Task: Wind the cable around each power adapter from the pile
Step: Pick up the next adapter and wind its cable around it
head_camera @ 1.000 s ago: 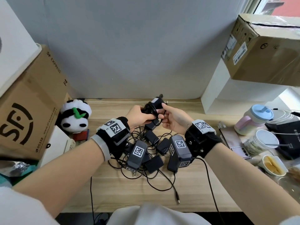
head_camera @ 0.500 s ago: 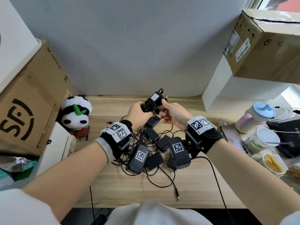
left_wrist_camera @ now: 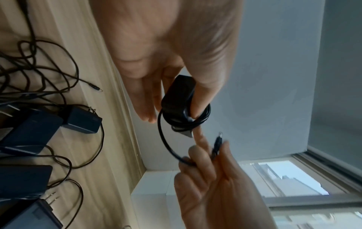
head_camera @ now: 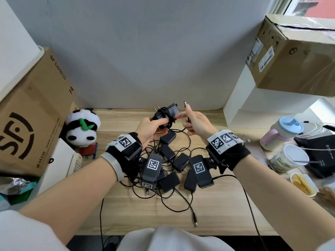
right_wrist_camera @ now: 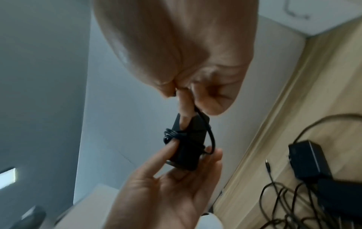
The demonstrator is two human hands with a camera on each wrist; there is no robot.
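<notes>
A black power adapter point(head_camera: 165, 114) is held up above the wooden desk point(head_camera: 126, 205), with most of its thin cable wound round its body. My left hand point(head_camera: 154, 126) grips the adapter point(left_wrist_camera: 177, 96) between thumb and fingers. My right hand point(head_camera: 195, 122) pinches the loose end of the cable point(left_wrist_camera: 170, 148) near its barrel plug point(head_camera: 185, 103), and its index finger touches the coils point(right_wrist_camera: 172, 134). A short free loop hangs between the hands. Below them lies the pile of unwound adapters point(head_camera: 170, 160) in tangled cables.
A brown SF Express box point(head_camera: 30, 120) and a panda plush point(head_camera: 82, 130) stand at the left. On the right are a white shelf point(head_camera: 253, 105) under a cardboard box point(head_camera: 297, 57), a pink bottle point(head_camera: 279, 133), cups point(head_camera: 290, 158) and a black router point(head_camera: 319, 151). A loose plug point(head_camera: 195, 219) lies near the front edge.
The held adapter has turned so its prongs point up-left. My right hand has drawn apart to the right, and the cable's plug end now stands free above its fingers.
</notes>
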